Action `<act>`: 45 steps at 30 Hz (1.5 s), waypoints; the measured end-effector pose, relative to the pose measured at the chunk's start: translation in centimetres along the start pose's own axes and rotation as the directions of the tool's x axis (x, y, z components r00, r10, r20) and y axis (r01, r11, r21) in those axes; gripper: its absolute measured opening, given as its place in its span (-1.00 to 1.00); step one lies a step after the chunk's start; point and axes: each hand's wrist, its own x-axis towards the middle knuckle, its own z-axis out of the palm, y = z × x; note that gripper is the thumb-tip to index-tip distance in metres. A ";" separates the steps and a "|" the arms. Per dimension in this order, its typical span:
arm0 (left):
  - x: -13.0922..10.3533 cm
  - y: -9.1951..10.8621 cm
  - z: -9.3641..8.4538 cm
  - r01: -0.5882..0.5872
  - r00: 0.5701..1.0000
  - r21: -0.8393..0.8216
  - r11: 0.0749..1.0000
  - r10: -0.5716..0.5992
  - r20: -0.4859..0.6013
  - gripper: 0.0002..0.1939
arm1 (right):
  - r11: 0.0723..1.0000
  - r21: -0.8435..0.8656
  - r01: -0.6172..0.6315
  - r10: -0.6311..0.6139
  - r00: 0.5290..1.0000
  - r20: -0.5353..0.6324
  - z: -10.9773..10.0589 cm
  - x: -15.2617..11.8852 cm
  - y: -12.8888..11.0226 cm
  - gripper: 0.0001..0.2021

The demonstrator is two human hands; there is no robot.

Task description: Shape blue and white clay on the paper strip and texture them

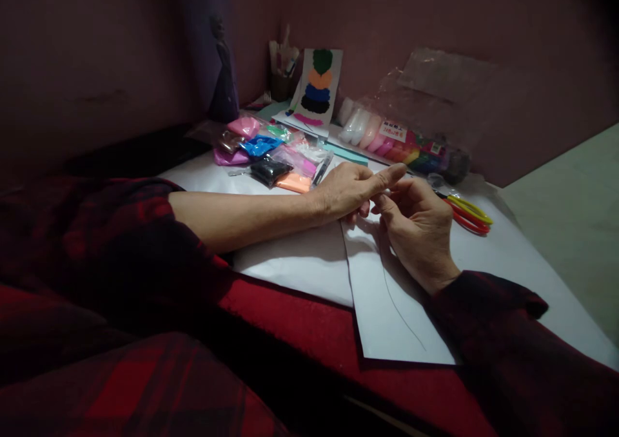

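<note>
While the right hand (418,224) has its fingers narrowed close to the partly curled left hand (345,189), anything pinched being impossible to tell, the paper (374,308) lies beneath both, and packets (268,169) sit nearby, presumably for ready reach.

From where I stand, the lettering that catches my eye is on the clear package (370,137) of coloured rolls. A white label (394,130) on it carries a row of bold Chinese characters, too small to read out, and below them a line in red that seems to begin with "24", though in this dim light I wouldn't swear to it. Further along the same package, a small pale-green patch (436,148) sits on a red area, its marks too blurred to make out.
</note>
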 end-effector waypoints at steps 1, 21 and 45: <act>0.0 0.0 0.0 -0.002 1.000 -0.002 1.000 0.002 -0.001 -0.33 | 1.000 0.005 -0.003 0.003 1.000 0.001 0.0 0.0 0.0 -0.92; 0.3 -0.4 0.1 -0.048 0.998 -0.025 0.999 0.047 -0.043 -0.40 | 0.982 0.187 0.011 -0.024 0.998 0.065 0.3 0.1 -0.5 -0.86; -0.1 -0.1 0.0 -0.059 0.998 0.068 0.996 0.059 0.007 -0.25 | 0.995 0.095 -0.024 0.017 0.997 0.069 0.1 0.0 -0.5 -0.91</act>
